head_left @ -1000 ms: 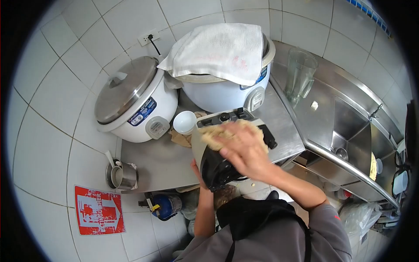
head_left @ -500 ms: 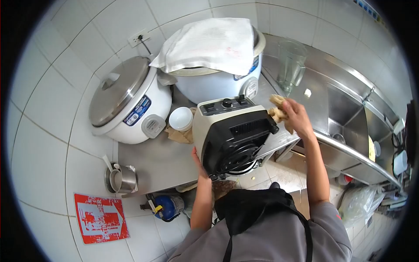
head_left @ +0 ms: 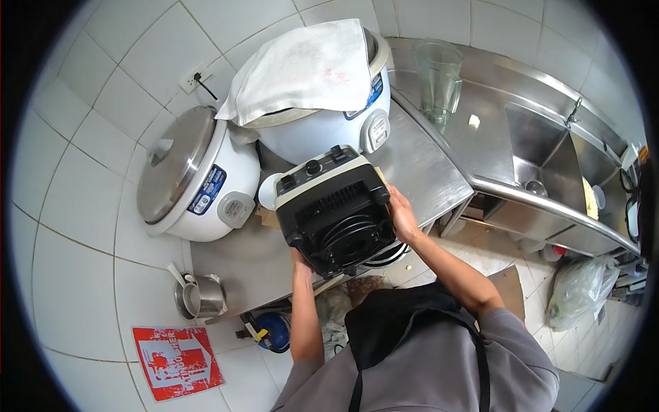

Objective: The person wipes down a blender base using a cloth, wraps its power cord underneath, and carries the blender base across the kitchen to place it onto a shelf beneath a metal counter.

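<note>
A blender base (head_left: 335, 213), off-white with a black underside and a coiled cord, is tipped so that its bottom faces me. My left hand (head_left: 301, 262) grips its lower left side, the fingers partly hidden behind it. Against its right side rests my right hand (head_left: 402, 214), closed over a tan cloth; only a sliver of the cloth shows above the fingers. Control knobs (head_left: 314, 167) line the far face of the base. A clear blender jar (head_left: 438, 82) stands upright near the sink.
Two large rice cookers stand at the back: one with a metal lid (head_left: 175, 165), one under a white towel (head_left: 302, 69). A white bowl (head_left: 268, 192) is behind the base. Metal pots (head_left: 202, 296) sit at left. The sink (head_left: 539, 147) is at right.
My right hand has moved left with the tan cloth, from beside the blender base onto its right side. The base has shifted and turned slightly in my left hand; the view has moved too.
</note>
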Demonstrator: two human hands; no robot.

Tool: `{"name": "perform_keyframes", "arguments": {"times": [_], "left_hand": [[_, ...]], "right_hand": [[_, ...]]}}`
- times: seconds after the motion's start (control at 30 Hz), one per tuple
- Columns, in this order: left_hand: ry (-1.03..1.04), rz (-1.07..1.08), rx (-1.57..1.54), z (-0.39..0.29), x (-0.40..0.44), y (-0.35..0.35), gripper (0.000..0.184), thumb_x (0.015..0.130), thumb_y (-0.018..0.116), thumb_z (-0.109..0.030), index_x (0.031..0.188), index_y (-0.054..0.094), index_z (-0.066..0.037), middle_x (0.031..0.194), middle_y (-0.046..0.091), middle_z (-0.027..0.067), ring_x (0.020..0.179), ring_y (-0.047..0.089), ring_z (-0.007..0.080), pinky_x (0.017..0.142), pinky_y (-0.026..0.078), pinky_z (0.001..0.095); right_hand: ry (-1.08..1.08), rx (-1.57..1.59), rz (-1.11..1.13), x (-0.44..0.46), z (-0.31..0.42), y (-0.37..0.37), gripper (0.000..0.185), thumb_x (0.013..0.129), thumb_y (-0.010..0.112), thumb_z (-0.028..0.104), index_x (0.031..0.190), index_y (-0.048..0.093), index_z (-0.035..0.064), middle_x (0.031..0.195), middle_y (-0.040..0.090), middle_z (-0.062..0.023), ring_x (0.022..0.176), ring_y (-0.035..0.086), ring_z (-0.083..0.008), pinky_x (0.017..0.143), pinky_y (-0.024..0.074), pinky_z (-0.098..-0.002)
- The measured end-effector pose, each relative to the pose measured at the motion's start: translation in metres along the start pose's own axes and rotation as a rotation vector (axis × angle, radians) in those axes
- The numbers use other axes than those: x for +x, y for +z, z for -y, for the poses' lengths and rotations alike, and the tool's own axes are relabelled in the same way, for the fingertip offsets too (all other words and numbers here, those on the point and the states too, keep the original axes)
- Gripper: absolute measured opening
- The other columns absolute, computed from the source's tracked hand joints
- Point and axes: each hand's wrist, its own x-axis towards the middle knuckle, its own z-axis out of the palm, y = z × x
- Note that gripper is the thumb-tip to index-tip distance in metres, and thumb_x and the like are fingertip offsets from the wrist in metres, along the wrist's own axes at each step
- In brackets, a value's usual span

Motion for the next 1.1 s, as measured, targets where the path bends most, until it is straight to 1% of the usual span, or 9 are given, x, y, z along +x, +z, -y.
{"name": "perform_keyframes", "arguments": {"times": [0.23,0.33,0.43,0.53,0.73,0.83,0.93,1.0,1.1], "left_hand": [[0.044,-0.102,0.06,0.012,0.001,-0.02,0.049,0.093,0.037,-0.038,0.127,0.044,-0.003,0.122,0.052,0.0126,0.109,0.052,0.0292,0.094,0.044,0.0407],[0.137,-0.233,-0.035,-0.01,-0.039,0.044,0.047,0.094,0.037,-0.036,0.127,0.044,-0.002,0.122,0.052,0.0124,0.109,0.052,0.0295,0.095,0.043,0.0416],[0.377,-0.288,0.089,0.001,-0.028,0.007,0.047,0.094,0.039,-0.039,0.126,0.043,-0.006,0.124,0.049,0.0106,0.114,0.048,0.0287,0.097,0.041,0.044],[0.545,-0.143,-0.003,-0.013,-0.03,-0.001,0.057,0.092,0.038,-0.047,0.131,0.039,-0.006,0.13,0.044,0.0109,0.12,0.043,0.0266,0.103,0.034,0.0434],[0.54,0.192,0.151,-0.048,-0.055,0.055,0.066,0.092,0.029,-0.055,0.139,0.03,-0.009,0.145,0.026,0.0099,0.129,0.032,0.023,0.108,0.021,0.0379],[0.61,0.225,0.349,-0.077,-0.056,0.072,0.058,0.092,0.041,-0.042,0.139,0.031,-0.01,0.146,0.023,0.0099,0.132,0.025,0.0212,0.108,0.019,0.0345],[0.307,0.138,0.794,-0.111,-0.076,0.097,0.055,0.089,0.053,-0.026,0.137,0.034,-0.009,0.146,0.023,0.0104,0.134,0.021,0.0202,0.108,0.018,0.0316],[0.172,0.134,0.658,-0.12,-0.077,0.1,0.056,0.086,0.058,-0.015,0.137,0.035,-0.008,0.147,0.018,0.0118,0.134,0.021,0.02,0.107,0.018,0.0299],[0.152,0.109,0.651,-0.119,-0.073,0.099,0.051,0.086,0.057,-0.016,0.134,0.039,-0.009,0.147,0.014,0.0151,0.132,0.024,0.0209,0.107,0.018,0.0302]], "right_hand": [[-0.05,-0.218,-0.105,0.004,0.002,0.003,0.042,0.095,0.041,0.035,0.111,0.054,-0.0015,0.102,0.058,-0.0089,0.094,0.051,-0.0174,0.087,0.0372,-0.0279],[-0.181,-0.345,-0.135,0.001,0.004,0.007,0.04,0.095,0.042,0.033,0.111,0.054,-0.0015,0.098,0.057,-0.011,0.091,0.053,-0.0199,0.086,0.038,-0.028],[-0.174,-0.316,-0.183,-0.004,0.007,0.013,0.036,0.094,0.044,0.029,0.108,0.056,-0.0021,0.099,0.057,-0.0133,0.093,0.054,-0.0217,0.085,0.0386,-0.0283],[-0.215,-0.301,-0.218,-0.01,0.007,0.017,0.034,0.093,0.046,0.027,0.105,0.057,-0.0033,0.099,0.058,-0.0137,0.093,0.054,-0.0219,0.085,0.0392,-0.0287],[-0.252,-0.247,-0.21,0.004,-0.002,0.013,0.032,0.091,0.048,0.023,0.101,0.058,-0.006,0.095,0.061,-0.0128,0.089,0.056,-0.0201,0.083,0.0405,-0.0284],[-0.253,-0.238,-0.207,0.007,-0.004,0.011,0.032,0.091,0.048,0.023,0.1,0.058,-0.0066,0.095,0.061,-0.0128,0.088,0.056,-0.0194,0.083,0.0405,-0.0282],[-0.265,-0.243,-0.265,0.001,0.0,0.015,0.031,0.091,0.048,0.022,0.098,0.058,-0.0065,0.094,0.06,-0.014,0.088,0.055,-0.0203,0.083,0.0401,-0.0286],[-0.233,-0.225,-0.322,-0.01,0.022,0.018,0.03,0.091,0.048,0.021,0.097,0.058,-0.0058,0.096,0.059,-0.0149,0.089,0.055,-0.022,0.084,0.0396,-0.0292],[-0.927,-0.624,-0.377,-0.042,0.066,0.033,0.02,0.088,0.05,0.016,0.097,0.06,0.0021,0.108,0.054,-0.0121,0.092,0.053,-0.0234,0.082,0.0396,-0.0347]]}}
